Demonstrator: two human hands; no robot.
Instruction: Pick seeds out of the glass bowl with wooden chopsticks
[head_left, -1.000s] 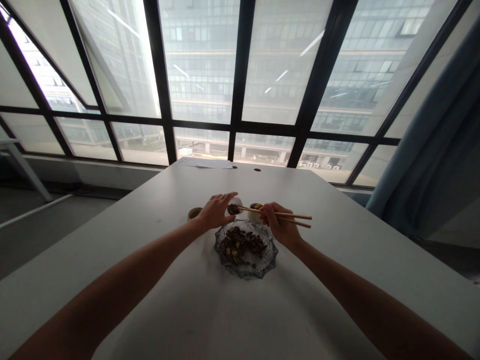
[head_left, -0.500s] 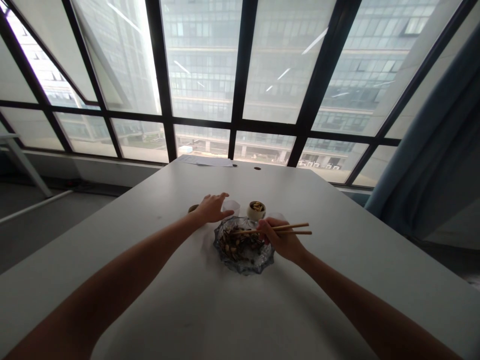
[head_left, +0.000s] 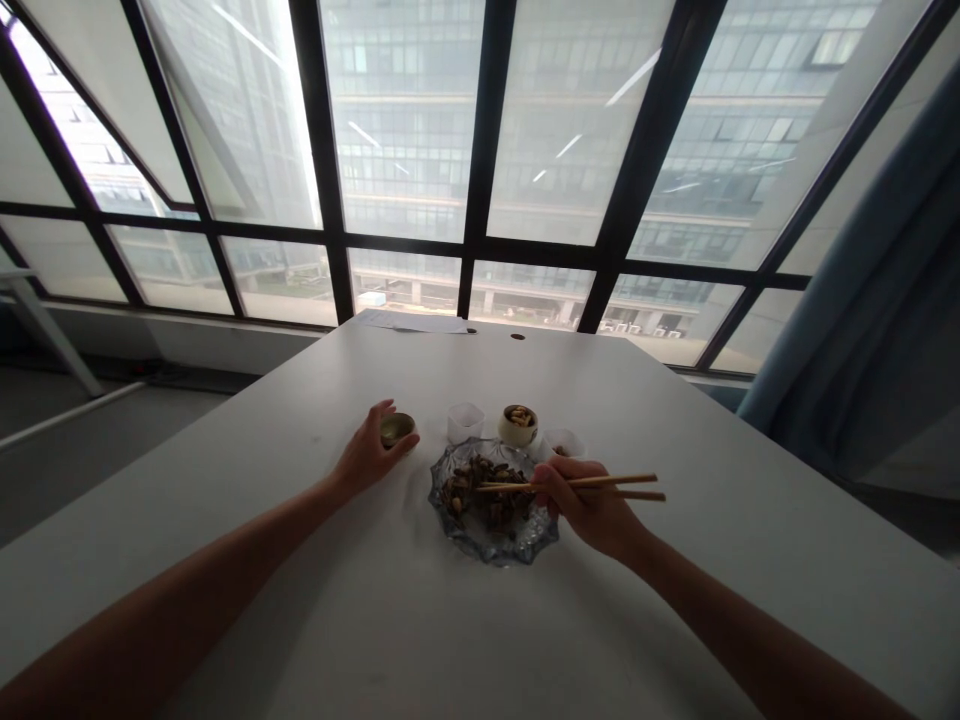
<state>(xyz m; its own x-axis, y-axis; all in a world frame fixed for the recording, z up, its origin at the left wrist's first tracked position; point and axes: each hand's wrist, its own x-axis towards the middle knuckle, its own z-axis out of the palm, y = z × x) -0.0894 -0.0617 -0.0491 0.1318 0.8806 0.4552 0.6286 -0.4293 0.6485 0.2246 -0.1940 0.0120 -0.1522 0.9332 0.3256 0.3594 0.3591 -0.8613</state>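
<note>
My right hand [head_left: 592, 510] is closed around a pair of wooden chopsticks [head_left: 600, 486], whose tips reach into a scalloped glass dish [head_left: 495, 545] holding dark mixed pieces. My left hand [head_left: 367, 455] curls round a small brown cup [head_left: 397, 429] left of the dish. Behind the dish stand a small white square cup [head_left: 465, 421], a round cup with yellowish pieces [head_left: 518, 424] and another small white cup [head_left: 563, 442].
Everything stands on a white table [head_left: 420, 610]. At its far edge lie sheets of paper [head_left: 416, 322] and a small dark spot [head_left: 517, 336]. A large dark-framed window [head_left: 480, 150] lies beyond; a blue curtain [head_left: 870, 300] hangs at the right.
My left hand left the white square cup and moved left to grip the brown cup. My right hand brought the chopsticks down from above the cups into the glass dish.
</note>
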